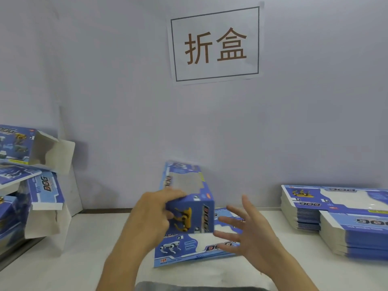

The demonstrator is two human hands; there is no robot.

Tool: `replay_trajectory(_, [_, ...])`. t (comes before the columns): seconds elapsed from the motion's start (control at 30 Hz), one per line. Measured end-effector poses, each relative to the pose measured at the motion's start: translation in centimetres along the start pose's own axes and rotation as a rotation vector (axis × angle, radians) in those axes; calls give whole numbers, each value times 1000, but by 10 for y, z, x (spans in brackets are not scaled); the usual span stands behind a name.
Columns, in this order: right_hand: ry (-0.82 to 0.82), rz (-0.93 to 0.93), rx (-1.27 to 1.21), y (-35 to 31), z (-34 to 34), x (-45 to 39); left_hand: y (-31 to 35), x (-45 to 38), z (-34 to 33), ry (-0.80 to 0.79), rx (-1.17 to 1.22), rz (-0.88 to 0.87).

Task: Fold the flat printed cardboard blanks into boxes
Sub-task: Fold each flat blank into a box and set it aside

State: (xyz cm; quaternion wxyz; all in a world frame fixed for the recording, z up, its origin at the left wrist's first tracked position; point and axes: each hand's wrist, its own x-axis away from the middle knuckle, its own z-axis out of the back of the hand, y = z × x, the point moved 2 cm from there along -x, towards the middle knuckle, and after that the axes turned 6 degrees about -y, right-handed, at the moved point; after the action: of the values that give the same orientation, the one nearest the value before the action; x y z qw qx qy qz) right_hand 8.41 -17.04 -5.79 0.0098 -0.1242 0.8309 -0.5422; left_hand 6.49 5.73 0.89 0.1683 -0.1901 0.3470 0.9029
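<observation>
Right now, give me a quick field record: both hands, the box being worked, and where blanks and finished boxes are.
left hand: grips the near end of the folded box
right hand: open, fingers spread, just right of the box, not gripping it
box in work: formed, held above the table
flat blank: lies on the table under the hands
blank stacks: right side of the table
finished boxes: piled at left, flaps open

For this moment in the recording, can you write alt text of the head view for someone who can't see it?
The left hand grips a folded blue printed box above a flat blank on the white table, while the right hand hovers open beside it. A stack of flat blanks sits right, finished boxes pile left, and a paper sign hangs on the wall.
</observation>
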Motion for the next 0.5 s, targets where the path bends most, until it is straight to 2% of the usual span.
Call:
replay_trajectory(0.1, [-136,24,-37,-4,-5,3,18,-1,-16,-153,105,-125])
replay_trajectory(0.2, [-27,214,-89,-5,3,-2,20,-2,-30,-73,287,-173])
replay_trajectory(0.33, [-46,381,-199,-6,5,-2,14,-3,-44,43,686,125])
replay_trajectory(0.37, [-86,385,-202,-5,5,-3,10,-6,-48,75,788,200])
replay_trajectory(0.43, [-221,345,-210,-4,4,-1,4,-9,-51,216,961,243])
replay_trajectory(0.5, [-250,287,-250,-2,15,0,-6,-5,-44,323,1063,272])
